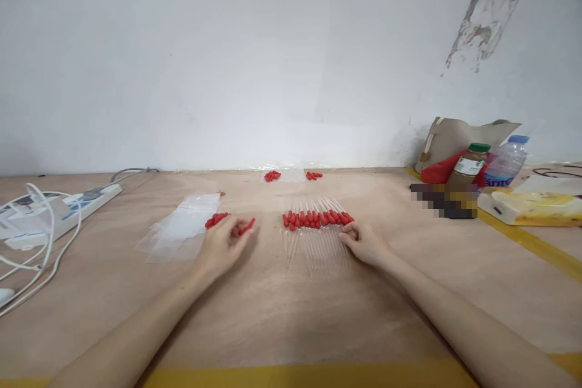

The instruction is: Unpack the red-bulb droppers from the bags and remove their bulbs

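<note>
A row of clear glass droppers with red rubber bulbs [317, 219] lies on the brown table [273, 309], bulbs pointing away from me. My right hand [364, 243] rests at the row's right end, fingers curled onto the glass stems. My left hand [224, 245] is to the left of the row, fingers closed around a red-bulbed dropper [246, 227]. A small heap of red bulbs [216, 219] lies just beyond that hand.
Clear plastic bags [182, 231] lie at the left, a white power strip with cables [54, 218] further left. More red bulbs [272, 176] sit by the wall. A beige bag [459, 139], two bottles [468, 171] and a yellow pack [531, 207] stand at the right.
</note>
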`<state>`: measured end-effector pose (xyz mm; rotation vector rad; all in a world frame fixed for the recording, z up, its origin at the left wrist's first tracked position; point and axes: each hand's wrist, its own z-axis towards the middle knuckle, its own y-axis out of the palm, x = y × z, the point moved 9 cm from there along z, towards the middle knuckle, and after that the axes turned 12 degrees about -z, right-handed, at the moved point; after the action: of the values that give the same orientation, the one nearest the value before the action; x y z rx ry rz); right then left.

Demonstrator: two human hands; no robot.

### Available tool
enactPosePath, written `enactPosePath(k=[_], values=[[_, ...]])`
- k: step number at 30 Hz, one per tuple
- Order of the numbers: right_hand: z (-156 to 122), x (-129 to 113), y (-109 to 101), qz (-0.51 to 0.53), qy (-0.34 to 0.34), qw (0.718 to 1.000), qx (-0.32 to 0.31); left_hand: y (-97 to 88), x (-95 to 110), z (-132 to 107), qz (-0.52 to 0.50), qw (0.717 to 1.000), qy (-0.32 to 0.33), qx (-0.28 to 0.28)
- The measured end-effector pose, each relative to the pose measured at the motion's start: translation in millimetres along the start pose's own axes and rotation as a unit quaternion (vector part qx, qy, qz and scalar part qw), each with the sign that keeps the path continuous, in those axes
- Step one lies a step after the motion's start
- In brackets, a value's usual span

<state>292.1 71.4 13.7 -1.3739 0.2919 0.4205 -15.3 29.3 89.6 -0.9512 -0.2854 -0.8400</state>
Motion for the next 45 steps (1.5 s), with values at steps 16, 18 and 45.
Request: enactPosePath(k=[16,18,45], values=[[-5.5,-23.0,-3.7,-0.007,0.000,1.000,0.023,55.1,5.4,-8.5,-0.036,0.995,0.013,-0.091],[-7.4,-27.1,-5.6,-0.007,0.003,1.000,0.024,54.3,8.4,-9.2,-0.027,0.995,0.026,-0.090],[-6.2,-26.1,8.7,0.051,-0.118,0.990,-0.067,66.6,51.0,10.9,0.159,0.979,0.082,-0.098]])
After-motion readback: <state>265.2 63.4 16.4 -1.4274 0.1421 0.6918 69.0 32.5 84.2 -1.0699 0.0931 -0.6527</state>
